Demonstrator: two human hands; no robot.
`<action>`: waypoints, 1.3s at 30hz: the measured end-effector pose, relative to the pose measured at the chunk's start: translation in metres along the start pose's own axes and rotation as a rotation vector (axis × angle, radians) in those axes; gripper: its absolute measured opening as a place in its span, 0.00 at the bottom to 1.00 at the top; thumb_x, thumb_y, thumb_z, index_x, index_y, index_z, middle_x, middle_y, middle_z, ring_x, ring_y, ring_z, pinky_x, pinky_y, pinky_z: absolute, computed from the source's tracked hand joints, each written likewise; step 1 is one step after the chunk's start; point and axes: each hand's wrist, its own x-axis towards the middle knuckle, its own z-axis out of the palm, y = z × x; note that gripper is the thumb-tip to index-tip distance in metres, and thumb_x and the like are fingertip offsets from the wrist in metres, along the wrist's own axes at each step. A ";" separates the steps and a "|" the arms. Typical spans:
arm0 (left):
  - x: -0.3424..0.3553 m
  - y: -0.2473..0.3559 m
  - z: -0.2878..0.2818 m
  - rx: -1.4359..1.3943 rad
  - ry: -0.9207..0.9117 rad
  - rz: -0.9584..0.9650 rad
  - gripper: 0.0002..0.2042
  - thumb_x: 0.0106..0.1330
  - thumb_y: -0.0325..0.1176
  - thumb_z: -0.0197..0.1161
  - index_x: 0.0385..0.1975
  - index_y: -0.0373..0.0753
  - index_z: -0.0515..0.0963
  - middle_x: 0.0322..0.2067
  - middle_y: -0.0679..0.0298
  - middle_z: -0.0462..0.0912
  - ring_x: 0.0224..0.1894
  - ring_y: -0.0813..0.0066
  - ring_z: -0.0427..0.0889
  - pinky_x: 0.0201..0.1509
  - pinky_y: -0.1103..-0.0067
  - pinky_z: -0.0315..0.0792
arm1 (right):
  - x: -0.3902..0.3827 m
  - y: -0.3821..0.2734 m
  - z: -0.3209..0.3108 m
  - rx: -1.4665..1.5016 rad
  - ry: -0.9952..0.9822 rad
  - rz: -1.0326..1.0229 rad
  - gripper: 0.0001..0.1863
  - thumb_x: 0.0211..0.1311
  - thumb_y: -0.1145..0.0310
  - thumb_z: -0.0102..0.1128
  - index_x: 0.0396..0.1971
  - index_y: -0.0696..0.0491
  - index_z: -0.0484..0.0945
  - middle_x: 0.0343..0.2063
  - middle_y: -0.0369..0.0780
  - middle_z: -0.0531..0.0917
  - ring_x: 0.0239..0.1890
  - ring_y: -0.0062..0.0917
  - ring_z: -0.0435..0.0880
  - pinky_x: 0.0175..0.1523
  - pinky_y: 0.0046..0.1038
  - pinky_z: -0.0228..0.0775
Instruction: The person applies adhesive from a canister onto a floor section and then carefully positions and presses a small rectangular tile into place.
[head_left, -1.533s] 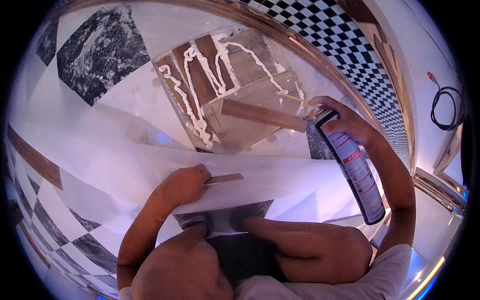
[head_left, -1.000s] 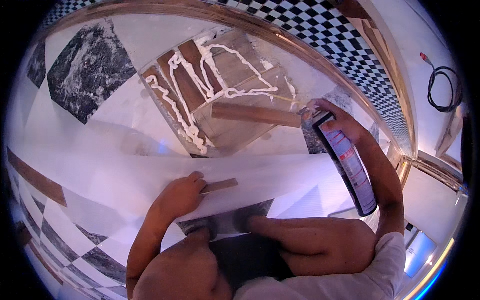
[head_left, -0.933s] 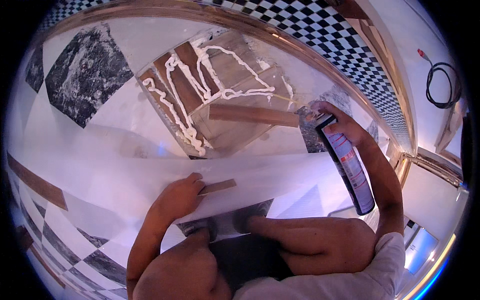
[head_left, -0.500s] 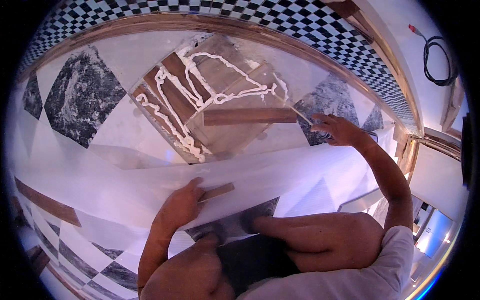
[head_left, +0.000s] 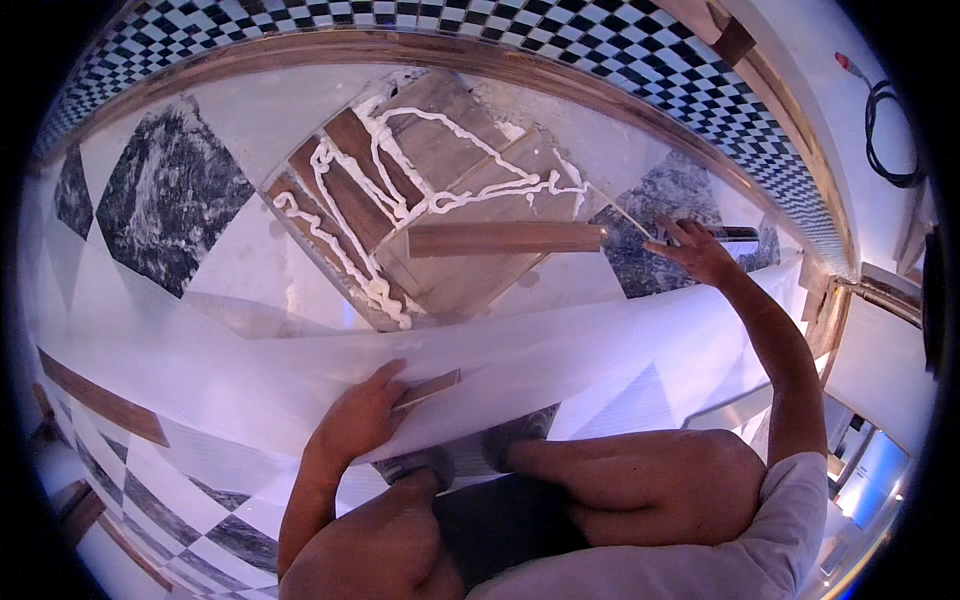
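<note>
My right hand (head_left: 692, 250) is closed on a spray foam can (head_left: 735, 238) lying on its side, its thin straw (head_left: 625, 213) pointing left at the floor patch. The straw's tip is at the right end of a bead of white foam (head_left: 465, 195). Foam lines run in loops over brown wood planks (head_left: 440, 160) set into the floor. A loose wood strip (head_left: 505, 238) lies across the planks' near right part. My left hand (head_left: 362, 412) holds a short, thin piece of wood (head_left: 430, 388) above a white translucent sheet (head_left: 240, 375).
A low black-and-white checkered wall (head_left: 600, 50) with a wooden base curves along the far side. Worn black-and-white tiles (head_left: 175, 195) surround the planks. A brown board (head_left: 105, 400) lies at the left. A coiled black cable (head_left: 880, 140) is at the far right.
My right hand and the can have shifted right, and the can now shows more. The foam bead reaches further right. My left hand stays nearly in place with the wood piece.
</note>
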 end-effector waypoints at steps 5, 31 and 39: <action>-0.002 -0.006 -0.003 -0.124 0.032 0.015 0.17 0.70 0.36 0.65 0.55 0.37 0.81 0.69 0.55 0.70 0.59 0.51 0.81 0.65 0.63 0.74 | -0.003 0.008 0.019 0.064 -0.031 0.013 0.50 0.55 0.86 0.66 0.73 0.24 0.64 0.77 0.42 0.56 0.61 0.41 0.73 0.65 0.44 0.76; 0.011 -0.053 0.017 -1.742 0.589 -0.060 0.29 0.76 0.50 0.54 0.65 0.29 0.68 0.50 0.53 0.82 0.49 0.60 0.83 0.59 0.66 0.77 | 0.125 -0.191 -0.041 0.742 0.435 0.083 0.17 0.66 0.72 0.63 0.54 0.54 0.78 0.52 0.48 0.83 0.54 0.46 0.82 0.61 0.43 0.74; 0.018 -0.057 0.015 -1.324 0.643 -0.020 0.22 0.76 0.41 0.58 0.60 0.30 0.74 0.51 0.53 0.85 0.52 0.60 0.85 0.58 0.67 0.78 | 0.163 -0.278 -0.099 0.956 -0.302 -0.268 0.17 0.75 0.58 0.53 0.50 0.55 0.82 0.47 0.49 0.86 0.53 0.48 0.83 0.62 0.43 0.73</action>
